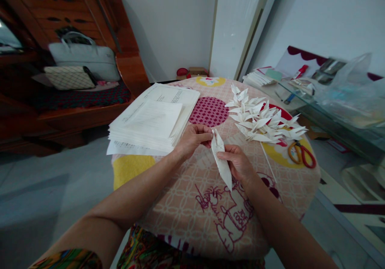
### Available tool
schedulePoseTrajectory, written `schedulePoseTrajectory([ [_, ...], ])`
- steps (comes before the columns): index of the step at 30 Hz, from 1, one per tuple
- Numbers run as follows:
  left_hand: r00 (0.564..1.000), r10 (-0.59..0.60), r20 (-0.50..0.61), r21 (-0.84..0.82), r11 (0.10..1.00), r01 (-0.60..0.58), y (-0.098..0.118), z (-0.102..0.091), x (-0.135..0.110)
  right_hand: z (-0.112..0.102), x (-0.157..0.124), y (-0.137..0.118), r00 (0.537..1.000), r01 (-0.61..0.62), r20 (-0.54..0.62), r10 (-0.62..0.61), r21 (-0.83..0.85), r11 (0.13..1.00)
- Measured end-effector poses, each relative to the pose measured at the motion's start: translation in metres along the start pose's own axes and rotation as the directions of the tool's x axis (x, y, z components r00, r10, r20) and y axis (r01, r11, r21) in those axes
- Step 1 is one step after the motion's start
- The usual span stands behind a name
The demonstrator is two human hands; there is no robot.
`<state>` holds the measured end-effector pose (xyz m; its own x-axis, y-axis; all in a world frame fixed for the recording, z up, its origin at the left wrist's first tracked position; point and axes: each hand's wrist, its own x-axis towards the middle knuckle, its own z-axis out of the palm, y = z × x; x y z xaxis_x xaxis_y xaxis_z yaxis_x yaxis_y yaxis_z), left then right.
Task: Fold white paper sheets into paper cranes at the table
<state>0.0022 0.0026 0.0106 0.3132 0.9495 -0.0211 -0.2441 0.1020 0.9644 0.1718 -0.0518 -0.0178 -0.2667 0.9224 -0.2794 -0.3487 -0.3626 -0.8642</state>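
Note:
A narrow piece of folded white paper, pointed at its near end, is held over the round table between both hands. My left hand pinches its far tip with thumb and fingers. Lower down, my right hand grips the side, thumb on top and fingers behind. To the right lies a cluster of folded white paper cranes, with wing and tail points sticking out. On the left sits a thick stack of printed paper sheets, topped by smaller blank squares.
Scissors with orange and red handles lie at the table's right edge, near a thin white stick. The patterned tablecloth covers the table. A glass shelf with a plastic bag stands right; a wooden bench with bags is left.

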Motion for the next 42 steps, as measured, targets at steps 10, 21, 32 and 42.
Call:
schedulePoseTrajectory([
  [10, 0.994, 0.043, -0.104, 0.005, 0.999, -0.043, -0.006, 0.005, -0.001, 0.002, 0.001, 0.001, 1.000, -0.010, -0.025, 0.010, -0.010, 1.000],
  [21, 0.999, -0.046, -0.007, -0.013, 0.999, 0.046, -0.004, -0.002, 0.000, -0.001, 0.001, 0.004, 0.997, 0.034, -0.074, -0.035, -0.017, 0.999],
  [32, 0.999, -0.036, 0.013, -0.030, 0.999, 0.037, -0.011, -0.004, 0.002, 0.000, 0.001, 0.004, 0.998, 0.023, -0.064, -0.025, -0.029, 0.999],
  [42, 0.997, 0.025, -0.068, 0.018, 1.000, -0.024, -0.012, 0.002, 0.002, 0.001, 0.002, 0.006, 0.996, 0.054, -0.063, -0.058, -0.066, 0.996],
])
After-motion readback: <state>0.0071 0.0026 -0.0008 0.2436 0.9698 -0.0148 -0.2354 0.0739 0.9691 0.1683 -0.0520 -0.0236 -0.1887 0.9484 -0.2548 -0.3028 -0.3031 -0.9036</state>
